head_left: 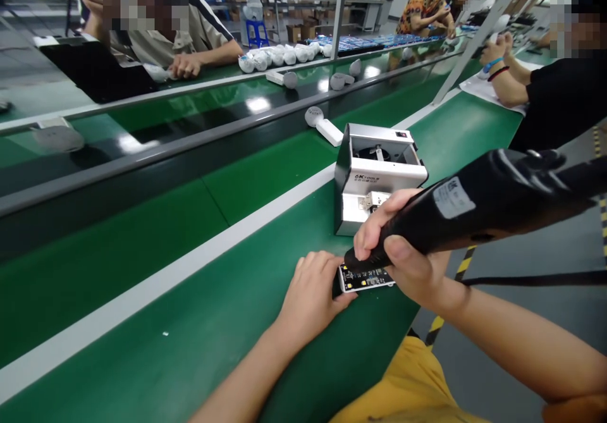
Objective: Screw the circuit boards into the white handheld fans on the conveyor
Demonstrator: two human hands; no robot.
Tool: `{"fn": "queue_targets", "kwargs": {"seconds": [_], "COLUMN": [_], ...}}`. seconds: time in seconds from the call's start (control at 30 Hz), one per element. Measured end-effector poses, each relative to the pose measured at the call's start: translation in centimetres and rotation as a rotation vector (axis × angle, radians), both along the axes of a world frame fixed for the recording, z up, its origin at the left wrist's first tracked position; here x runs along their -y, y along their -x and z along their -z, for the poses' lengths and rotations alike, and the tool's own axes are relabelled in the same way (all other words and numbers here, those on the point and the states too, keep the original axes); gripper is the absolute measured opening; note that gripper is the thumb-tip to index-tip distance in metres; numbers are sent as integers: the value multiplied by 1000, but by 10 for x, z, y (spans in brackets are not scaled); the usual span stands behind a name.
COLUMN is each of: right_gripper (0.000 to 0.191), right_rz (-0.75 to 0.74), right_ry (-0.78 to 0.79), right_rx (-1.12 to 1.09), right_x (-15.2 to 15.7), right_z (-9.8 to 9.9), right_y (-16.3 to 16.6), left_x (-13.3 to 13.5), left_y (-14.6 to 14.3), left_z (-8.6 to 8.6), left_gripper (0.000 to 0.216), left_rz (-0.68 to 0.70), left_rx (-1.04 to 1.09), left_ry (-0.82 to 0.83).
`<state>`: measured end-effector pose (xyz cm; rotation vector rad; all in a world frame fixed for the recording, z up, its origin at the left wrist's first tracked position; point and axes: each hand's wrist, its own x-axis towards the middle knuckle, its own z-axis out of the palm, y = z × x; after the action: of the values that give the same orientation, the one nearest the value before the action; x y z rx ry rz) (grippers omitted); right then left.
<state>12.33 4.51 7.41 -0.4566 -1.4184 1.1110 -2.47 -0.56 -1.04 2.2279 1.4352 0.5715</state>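
Observation:
My right hand (411, 268) is wrapped round a thick black electric screwdriver (497, 205) with a pale label on its side. The tool leans down to the left, its nose over a black circuit board (363, 280) with small yellow parts in a white frame. That board lies on the green bench, and my left hand (310, 290) grips its left end between thumb and fingers. The tip of the screwdriver is hidden, so I cannot tell whether it touches a screw. Just behind my right hand stands a silver and black screw feeder (389, 173).
Beyond the white strip runs a green conveyor belt (246, 176) carrying white handheld units, one (325, 126) near the feeder. Several white round pieces (284, 55) line the far side. Co-workers sit opposite and at the right. A black cable (535, 279) crosses at right.

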Motion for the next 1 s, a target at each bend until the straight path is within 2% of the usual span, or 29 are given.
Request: {"fn": "queue_targets", "kwargs": {"seconds": [0.27, 0.4, 0.57, 0.87, 1.0], "right_gripper": [22, 23, 30, 28, 23], "right_rz": [136, 88, -2, -78, -52], "right_ry": [25, -1, 88, 101, 136], "right_rx": [134, 133, 124, 165, 104], "right_x": [-3, -6, -14, -12, -12], "right_z": [8, 3, -5, -2, 3], "right_y": [-2, 4, 15, 11, 13], "left_x": [-2, -2, -1, -3, -3], "left_y": [0, 0, 0, 0, -1], "left_z": [1, 3, 3, 7, 6], "left_gripper": [47, 49, 49, 50, 50], "left_rz": [-6, -5, -7, 7, -3], "left_rx": [6, -4, -37, -14, -35], "left_ry": [1, -13, -31, -34, -22]}}
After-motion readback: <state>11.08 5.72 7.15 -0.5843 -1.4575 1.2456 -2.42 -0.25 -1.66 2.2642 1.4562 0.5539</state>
